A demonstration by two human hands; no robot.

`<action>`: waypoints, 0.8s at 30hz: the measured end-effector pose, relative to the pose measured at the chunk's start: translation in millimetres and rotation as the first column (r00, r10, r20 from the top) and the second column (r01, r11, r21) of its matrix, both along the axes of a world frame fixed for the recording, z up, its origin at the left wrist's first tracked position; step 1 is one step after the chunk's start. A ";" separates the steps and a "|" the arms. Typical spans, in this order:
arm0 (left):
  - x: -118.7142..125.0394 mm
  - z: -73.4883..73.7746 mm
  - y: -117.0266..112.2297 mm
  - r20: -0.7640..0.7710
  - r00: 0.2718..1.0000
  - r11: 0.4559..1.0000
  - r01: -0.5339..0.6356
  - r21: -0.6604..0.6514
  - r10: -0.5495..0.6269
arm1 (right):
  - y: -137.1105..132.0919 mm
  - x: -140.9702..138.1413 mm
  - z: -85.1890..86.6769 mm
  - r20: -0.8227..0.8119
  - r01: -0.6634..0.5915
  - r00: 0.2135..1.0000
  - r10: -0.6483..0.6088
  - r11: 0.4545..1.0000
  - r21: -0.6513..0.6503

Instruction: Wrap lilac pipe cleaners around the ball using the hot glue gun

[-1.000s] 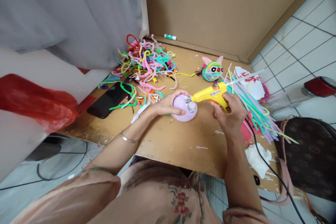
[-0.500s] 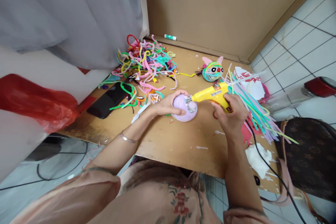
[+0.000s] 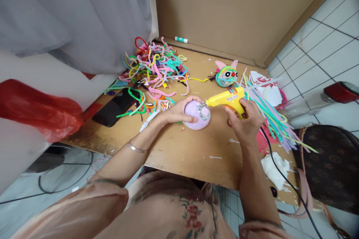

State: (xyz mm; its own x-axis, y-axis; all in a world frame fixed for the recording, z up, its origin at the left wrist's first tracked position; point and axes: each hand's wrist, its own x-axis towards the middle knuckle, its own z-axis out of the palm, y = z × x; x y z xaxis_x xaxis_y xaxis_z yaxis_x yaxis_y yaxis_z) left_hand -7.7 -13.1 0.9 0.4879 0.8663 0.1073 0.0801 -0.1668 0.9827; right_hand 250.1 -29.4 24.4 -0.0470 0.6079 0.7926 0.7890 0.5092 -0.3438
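My left hand (image 3: 179,111) is wrapped round a lilac ball (image 3: 196,117) that rests on the wooden table (image 3: 179,149). The fingers curl over its top and left side. My right hand (image 3: 245,119) grips a yellow glue gun (image 3: 227,99), and its nozzle touches the ball's upper right face. The gun's black cord (image 3: 280,173) trails off to the lower right. A finished ball with a face and pink ears (image 3: 227,74) stands just behind the gun.
A tangle of coloured pipe cleaners (image 3: 157,67) lies at the back left beside a black phone (image 3: 116,107). Straight pipe cleaners (image 3: 269,115) fan out on the right. A white tissue (image 3: 273,170), brown bag (image 3: 333,168), glue stick (image 3: 181,39) and red plastic bag (image 3: 36,108) are nearby.
The glue gun's nozzle has crept slightly left along the ball's face. Both hands otherwise hold their places.
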 end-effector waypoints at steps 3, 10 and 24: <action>0.2 0.6 -0.3 -0.002 1.000 1.000 -0.015 0.015 0.015 | 4.6 2.8 -3.0 -0.214 -0.012 0.977 -0.018 0.991 -0.137; -0.1 0.9 -0.7 0.012 1.000 1.000 0.014 -0.026 -0.014 | 34.7 37.8 -30.3 -0.290 0.271 0.886 -0.362 0.911 -0.309; 6.7 7.6 -5.4 -0.084 0.996 0.997 -0.010 0.082 0.017 | 8.2 -2.6 -11.6 -0.054 0.088 0.994 -0.097 0.985 -0.149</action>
